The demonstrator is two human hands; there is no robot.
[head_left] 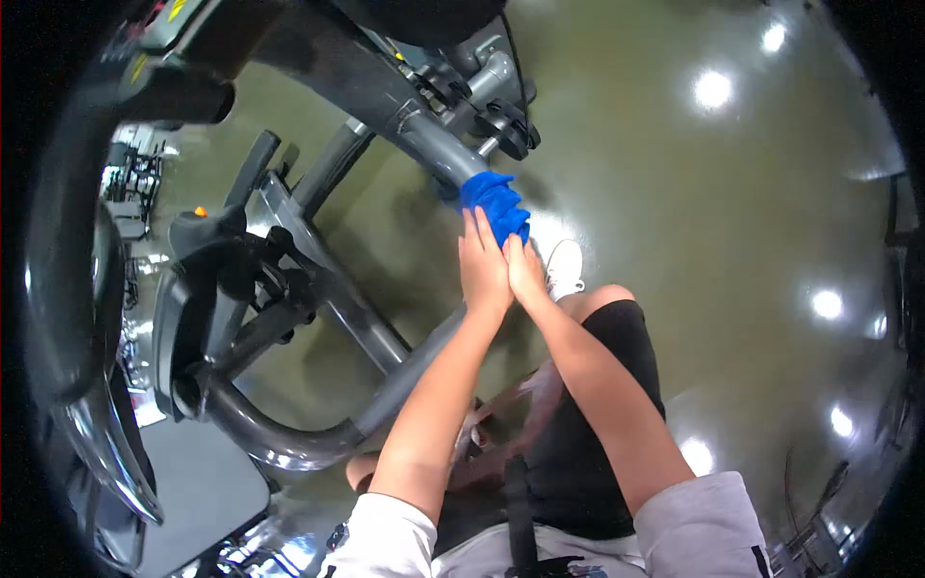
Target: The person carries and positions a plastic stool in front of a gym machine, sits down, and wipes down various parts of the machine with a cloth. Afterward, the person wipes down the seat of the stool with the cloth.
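floor (752, 222): we have passing room over it, to our right
grey tube (440, 144): it stops us ahead, slanting up leftward
curved frame (289, 449): it bars our left
knee (615, 296): we meet it low, right

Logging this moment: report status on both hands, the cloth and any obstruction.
Left hand and right hand together, touching blue cloth. Cloth bunched on gray metal tube. Nothing seen blocking hands; white shoe on floor beyond.

Glossy olive floor (713, 241), bright round reflections (714, 90), distant equipment (149, 188) at far left, probably racks
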